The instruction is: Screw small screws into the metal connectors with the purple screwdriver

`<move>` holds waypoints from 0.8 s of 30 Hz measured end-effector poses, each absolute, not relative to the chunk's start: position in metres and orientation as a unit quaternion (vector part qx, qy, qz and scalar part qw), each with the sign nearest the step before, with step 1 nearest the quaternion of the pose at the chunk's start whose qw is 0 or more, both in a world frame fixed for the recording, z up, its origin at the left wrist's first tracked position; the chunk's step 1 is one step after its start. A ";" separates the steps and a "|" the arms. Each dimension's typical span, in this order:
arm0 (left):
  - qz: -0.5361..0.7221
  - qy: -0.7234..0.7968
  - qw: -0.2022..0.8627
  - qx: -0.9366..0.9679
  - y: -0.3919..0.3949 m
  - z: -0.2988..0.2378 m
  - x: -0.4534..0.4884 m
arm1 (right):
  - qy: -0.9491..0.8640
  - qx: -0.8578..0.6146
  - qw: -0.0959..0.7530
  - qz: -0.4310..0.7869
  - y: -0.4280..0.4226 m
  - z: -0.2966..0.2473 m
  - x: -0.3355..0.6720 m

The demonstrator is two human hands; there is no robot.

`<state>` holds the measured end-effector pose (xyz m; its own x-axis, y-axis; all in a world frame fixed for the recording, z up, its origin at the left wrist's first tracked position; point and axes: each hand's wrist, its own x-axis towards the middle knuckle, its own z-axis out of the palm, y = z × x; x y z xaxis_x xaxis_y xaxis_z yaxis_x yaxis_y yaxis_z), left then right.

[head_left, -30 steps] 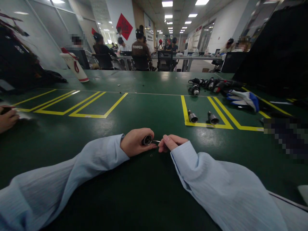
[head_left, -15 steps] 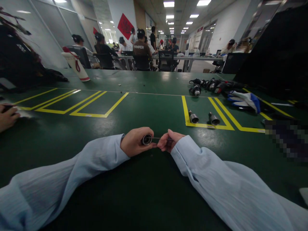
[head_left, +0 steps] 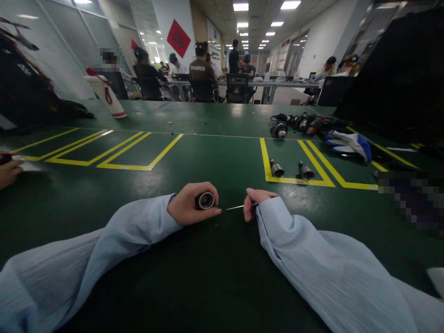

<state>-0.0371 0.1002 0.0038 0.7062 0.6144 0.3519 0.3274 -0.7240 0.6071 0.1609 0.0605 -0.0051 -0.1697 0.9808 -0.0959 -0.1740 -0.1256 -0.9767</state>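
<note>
- Grasps in left hand (head_left: 190, 204) a dark-bodied metal cylinder (head_left: 206, 200); clenches the grip around it, fingers over the top, thumb beneath; faces its round open end, bright-rimmed and dark inside, toward the viewer; holds it above the green desk (head_left: 208, 286).
- Holds in right hand (head_left: 261, 198) a thin metal tool (head_left: 236, 207); closes the grip on its dark end, partly hidden by fingers; points its slim shaft leftward, tip near the left thumb, apart from the cylinder.
- Note on desk, just below the left thumb: small dark ring (head_left: 217, 225), lying loose.
- Note ahead, to the right: two metal fittings (head_left: 277, 170) (head_left: 306, 171), lying apart inside a yellow tape outline (head_left: 289, 181); beyond these, a cluster of dark cabled parts (head_left: 302, 122); beside it, blue-and-white gloves (head_left: 348, 146).
- Note far left: white cup (head_left: 106, 95) with red trim; nearer, another person's hand (head_left: 9, 173) at the edge of view.
</note>
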 end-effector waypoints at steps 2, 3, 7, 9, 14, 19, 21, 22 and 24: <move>0.262 0.246 0.283 0.889 0.099 0.004 -0.036 | -0.467 -0.441 0.468 0.607 0.059 -0.005 0.159; 0.258 0.240 0.288 0.890 0.099 0.004 -0.036 | -0.469 -0.442 0.466 0.607 0.059 -0.005 0.158; 0.249 0.230 0.290 0.895 0.098 0.003 -0.035 | -0.469 -0.445 0.464 0.606 0.058 -0.006 0.156; 0.246 0.226 0.291 0.897 0.099 0.002 -0.034 | -0.476 -0.445 0.467 0.598 0.058 -0.007 0.157; 0.230 0.221 0.297 0.900 0.100 0.000 -0.035 | -0.472 -0.462 0.484 0.574 0.057 -0.006 0.159; 0.212 0.188 0.299 0.911 0.103 0.002 -0.035 | -0.446 -0.443 0.510 0.587 0.060 -0.008 0.162; 0.223 0.176 0.292 0.913 0.104 0.004 -0.035 | -0.449 -0.422 0.511 0.599 0.060 -0.009 0.162; 0.230 0.173 0.290 0.913 0.104 0.005 -0.035 | -0.453 -0.412 0.509 0.605 0.060 -0.010 0.162; 0.247 0.173 0.287 0.909 0.105 0.006 -0.036 | -0.468 -0.394 0.498 0.615 0.059 -0.009 0.161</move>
<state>-0.0357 0.1048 0.0061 0.8181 0.4561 0.3502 0.1728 -0.7758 0.6068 0.1607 0.0588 -0.0092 -0.1940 0.9808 -0.0187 -0.2421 -0.0663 -0.9680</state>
